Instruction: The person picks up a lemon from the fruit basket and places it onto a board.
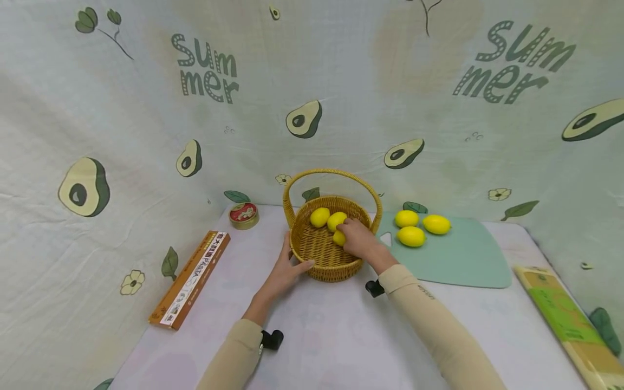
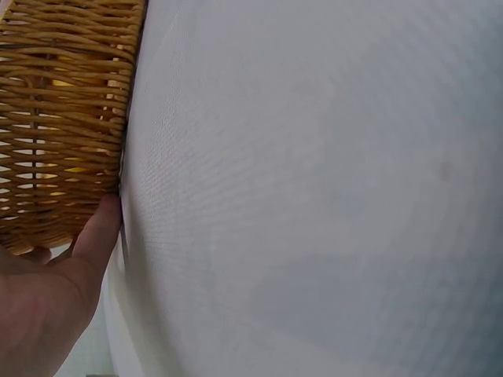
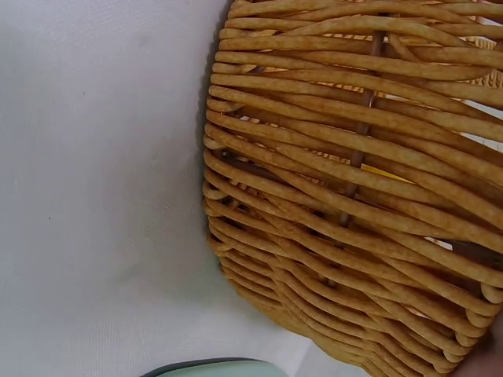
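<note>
A round wicker basket (image 1: 331, 273) with a tall arched handle stands on the table. Inside it lie two yellow lemons, one lemon (image 1: 319, 217) at the left and another lemon (image 1: 337, 221) beside it. My right hand (image 1: 358, 239) reaches in over the right rim and grips a third lemon (image 1: 339, 238), partly hidden by the fingers. Against the basket's left side rests my left hand (image 1: 285, 271), thumb and fingers spread along the outer wall. In the left wrist view a straight finger (image 2: 100, 236) touches the wicker near its base. The right wrist view shows mostly woven wall (image 3: 354, 196).
Right of the basket, a pale green cutting board (image 1: 468, 260) carries three more lemons (image 1: 411, 236). A round tin (image 1: 244, 215) stands at the back left, with a long pasta box (image 1: 190, 281) in front of it. A green-and-yellow packet (image 1: 565, 319) lies along the right edge.
</note>
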Available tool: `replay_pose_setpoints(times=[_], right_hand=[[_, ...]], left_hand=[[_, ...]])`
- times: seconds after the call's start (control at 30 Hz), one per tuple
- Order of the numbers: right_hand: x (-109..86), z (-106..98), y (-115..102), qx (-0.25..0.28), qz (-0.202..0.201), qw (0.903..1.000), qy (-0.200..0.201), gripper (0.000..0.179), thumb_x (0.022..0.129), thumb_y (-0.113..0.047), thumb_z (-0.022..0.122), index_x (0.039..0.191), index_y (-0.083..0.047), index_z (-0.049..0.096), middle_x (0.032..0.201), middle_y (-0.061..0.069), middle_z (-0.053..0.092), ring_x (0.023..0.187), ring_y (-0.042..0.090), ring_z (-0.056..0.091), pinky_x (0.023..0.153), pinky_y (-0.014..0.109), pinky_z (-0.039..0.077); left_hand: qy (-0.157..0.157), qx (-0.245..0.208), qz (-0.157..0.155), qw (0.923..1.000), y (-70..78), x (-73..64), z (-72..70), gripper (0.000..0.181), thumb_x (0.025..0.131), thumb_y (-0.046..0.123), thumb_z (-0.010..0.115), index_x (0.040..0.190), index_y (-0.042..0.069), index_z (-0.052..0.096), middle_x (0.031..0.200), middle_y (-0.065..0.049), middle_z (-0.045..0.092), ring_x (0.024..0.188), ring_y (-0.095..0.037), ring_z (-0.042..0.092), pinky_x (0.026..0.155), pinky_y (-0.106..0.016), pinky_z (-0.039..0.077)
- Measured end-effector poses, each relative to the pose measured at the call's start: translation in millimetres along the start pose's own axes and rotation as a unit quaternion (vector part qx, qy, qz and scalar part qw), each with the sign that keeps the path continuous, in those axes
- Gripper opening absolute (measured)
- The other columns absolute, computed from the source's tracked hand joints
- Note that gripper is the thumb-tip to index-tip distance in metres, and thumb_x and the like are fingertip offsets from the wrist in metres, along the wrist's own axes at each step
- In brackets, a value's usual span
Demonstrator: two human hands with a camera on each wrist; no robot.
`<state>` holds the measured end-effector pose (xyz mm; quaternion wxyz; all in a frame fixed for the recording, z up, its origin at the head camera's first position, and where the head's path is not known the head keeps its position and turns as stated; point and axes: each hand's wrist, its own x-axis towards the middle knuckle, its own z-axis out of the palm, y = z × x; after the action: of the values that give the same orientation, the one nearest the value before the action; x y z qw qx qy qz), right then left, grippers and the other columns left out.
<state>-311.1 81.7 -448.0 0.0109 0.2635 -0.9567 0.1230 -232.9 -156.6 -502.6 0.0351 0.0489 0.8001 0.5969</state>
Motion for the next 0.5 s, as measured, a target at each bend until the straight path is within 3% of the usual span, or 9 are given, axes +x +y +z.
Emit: replay_pose_setpoints(times=[0.17, 0.37, 0.5], right_hand=[[-1.1, -0.7, -2.5, 0.001, 0.005, 0.9999, -0.01, 0.046, 0.087, 0.0, 0.06, 0.133, -0.003, 0.062, 0.129, 0.016, 0.061, 0.114, 0.031, 0.059, 0.095, 0.042, 0.05], [-5.5, -4.1, -5.2, 0.011, 0.012, 0.9991, -0.04, 0.047, 0.087, -0.002, 0.063, 0.134, -0.007, 0.062, 0.134, 0.015, 0.061, 0.112, 0.027, 0.062, 0.094, 0.043, 0.052], [-9.0, -4.7, -5.7, 0.016, 0.003, 0.999, -0.042, 0.046, 0.087, -0.007, 0.066, 0.133, -0.008, 0.063, 0.133, 0.015, 0.062, 0.109, 0.026, 0.062, 0.091, 0.042, 0.053]], left_hand=[[0.004, -0.004, -0.003, 1.0, 1.9, -0.2, -0.8, 0.108, 0.091, 0.032, 0.073, 0.156, 0.043, -0.012, 0.168, 0.006, -0.004, 0.156, -0.028, 0.008, 0.123, -0.057, 0.013], [-0.001, -0.002, 0.006, 1.0, 2.9, -0.5, -0.1, 0.108, 0.091, 0.031, 0.073, 0.157, 0.039, -0.013, 0.169, 0.003, -0.008, 0.156, -0.031, 0.007, 0.123, -0.059, 0.012], [-0.01, -0.009, -0.005, 0.9999, 5.8, -2.8, -1.3, 0.112, 0.089, 0.038, 0.074, 0.157, 0.037, -0.014, 0.168, 0.003, -0.009, 0.156, -0.031, 0.005, 0.123, -0.059, 0.011]])
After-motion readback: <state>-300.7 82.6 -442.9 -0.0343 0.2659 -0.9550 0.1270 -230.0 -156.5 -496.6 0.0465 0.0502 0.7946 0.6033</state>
